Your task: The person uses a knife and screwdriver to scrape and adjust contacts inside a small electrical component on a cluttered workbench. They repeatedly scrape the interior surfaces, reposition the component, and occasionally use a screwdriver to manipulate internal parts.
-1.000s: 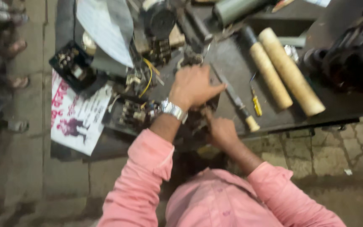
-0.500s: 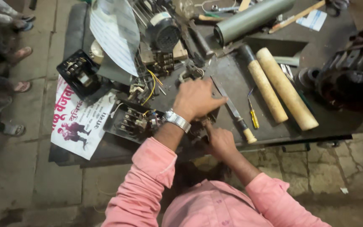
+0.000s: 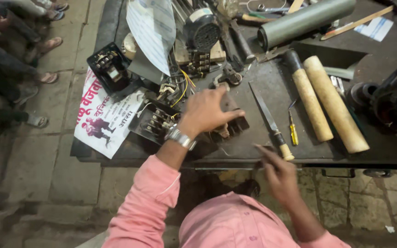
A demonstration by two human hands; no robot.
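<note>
Overhead, the left hand (image 3: 207, 112) lay palm-down, fingers clamped over a dark metal block (image 3: 233, 120) on the workbench (image 3: 263, 82), gripping it from above. Just right of that block lay a knife with a wooden handle (image 3: 272, 124), then a small yellow screwdriver (image 3: 293, 133), then two wooden rollers (image 3: 327, 103) farther right. The right hand (image 3: 279, 172) hovered loosely open, holding nothing, at the bench's front edge below the knife handle. Left of the block sat a black switch unit (image 3: 155, 121) and a printed poster (image 3: 104, 121).
</note>
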